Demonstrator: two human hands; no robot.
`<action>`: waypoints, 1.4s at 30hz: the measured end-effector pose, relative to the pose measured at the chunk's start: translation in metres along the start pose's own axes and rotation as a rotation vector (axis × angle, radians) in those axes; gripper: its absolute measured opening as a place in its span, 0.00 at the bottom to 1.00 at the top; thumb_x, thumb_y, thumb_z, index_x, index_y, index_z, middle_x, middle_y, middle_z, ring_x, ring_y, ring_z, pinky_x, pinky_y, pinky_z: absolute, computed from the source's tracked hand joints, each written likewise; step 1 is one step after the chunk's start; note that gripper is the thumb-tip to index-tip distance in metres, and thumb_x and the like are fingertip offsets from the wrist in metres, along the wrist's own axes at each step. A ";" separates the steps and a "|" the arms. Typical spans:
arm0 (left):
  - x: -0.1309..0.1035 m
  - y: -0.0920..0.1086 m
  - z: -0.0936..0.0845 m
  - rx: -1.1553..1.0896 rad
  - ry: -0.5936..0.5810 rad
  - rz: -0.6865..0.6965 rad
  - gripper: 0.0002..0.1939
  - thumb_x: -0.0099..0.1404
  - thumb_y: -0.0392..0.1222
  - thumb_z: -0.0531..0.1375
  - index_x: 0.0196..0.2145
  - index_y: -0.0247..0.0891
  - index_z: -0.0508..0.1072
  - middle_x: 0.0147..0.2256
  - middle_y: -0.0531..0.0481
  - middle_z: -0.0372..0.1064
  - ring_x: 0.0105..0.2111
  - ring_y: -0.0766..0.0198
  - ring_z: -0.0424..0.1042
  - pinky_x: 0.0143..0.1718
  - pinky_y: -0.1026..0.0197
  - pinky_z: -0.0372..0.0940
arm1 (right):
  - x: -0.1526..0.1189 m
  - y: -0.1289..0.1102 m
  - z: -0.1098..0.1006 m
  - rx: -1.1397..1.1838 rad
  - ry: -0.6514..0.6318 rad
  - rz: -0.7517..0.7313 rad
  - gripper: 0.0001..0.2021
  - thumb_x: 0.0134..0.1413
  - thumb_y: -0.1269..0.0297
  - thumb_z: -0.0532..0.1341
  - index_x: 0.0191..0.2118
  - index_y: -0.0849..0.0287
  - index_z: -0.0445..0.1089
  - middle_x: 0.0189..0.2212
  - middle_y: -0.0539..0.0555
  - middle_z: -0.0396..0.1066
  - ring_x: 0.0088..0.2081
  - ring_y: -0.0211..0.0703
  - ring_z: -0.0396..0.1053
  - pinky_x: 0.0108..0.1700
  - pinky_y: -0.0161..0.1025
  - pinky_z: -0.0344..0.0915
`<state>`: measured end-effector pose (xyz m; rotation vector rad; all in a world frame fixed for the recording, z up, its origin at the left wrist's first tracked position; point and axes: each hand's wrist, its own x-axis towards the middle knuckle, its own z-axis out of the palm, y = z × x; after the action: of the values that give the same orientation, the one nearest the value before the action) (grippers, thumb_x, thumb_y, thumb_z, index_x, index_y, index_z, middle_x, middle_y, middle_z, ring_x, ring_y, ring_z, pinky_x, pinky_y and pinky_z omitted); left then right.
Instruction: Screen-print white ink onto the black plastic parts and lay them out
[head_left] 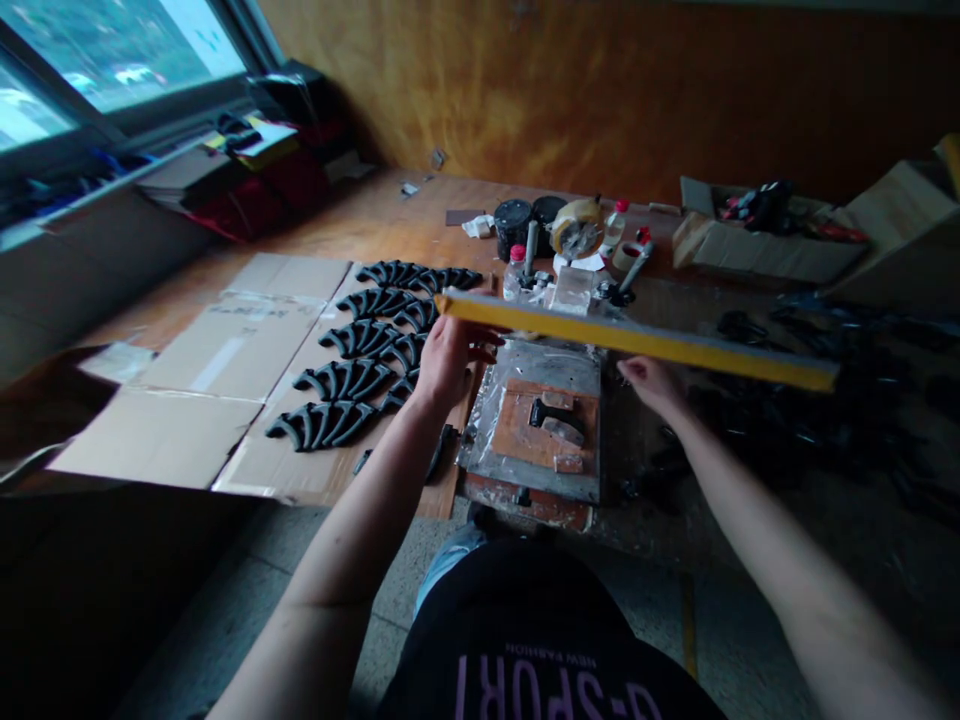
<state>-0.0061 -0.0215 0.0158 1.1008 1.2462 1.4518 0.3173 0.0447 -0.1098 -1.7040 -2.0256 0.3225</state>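
Observation:
My left hand is raised over the left edge of a grey metal plate, fingers apart and loosely bent. My right hand is past the plate's right edge, its fingers drawn together; what they hold, if anything, is too small to make out. A long yellow bar crosses above both hands and hides part of the left one; whether either touches it I cannot tell. Between the hands, a black curved part lies among small blocks on a brown board fixed to the plate.
Rows of black curved parts lie on flattened cardboard at left. Dark parts are heaped at right. Black tubs, red-capped bottles and upright clamp posts stand behind the plate. An open carton sits back right.

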 end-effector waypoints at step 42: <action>-0.144 -0.144 -0.002 -0.181 0.386 -0.563 0.24 0.58 0.64 0.58 0.33 0.38 0.64 0.28 0.53 0.66 0.25 0.69 0.69 0.23 0.68 0.64 | -0.122 -0.180 0.096 0.094 -0.285 -0.546 0.05 0.62 0.70 0.55 0.39 0.59 0.67 0.38 0.60 0.69 0.41 0.51 0.66 0.44 0.45 0.64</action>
<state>0.0320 -0.1506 -0.1377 0.3057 1.5018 1.3270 0.1290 -0.0983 -0.1335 -1.0328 -2.5337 0.4803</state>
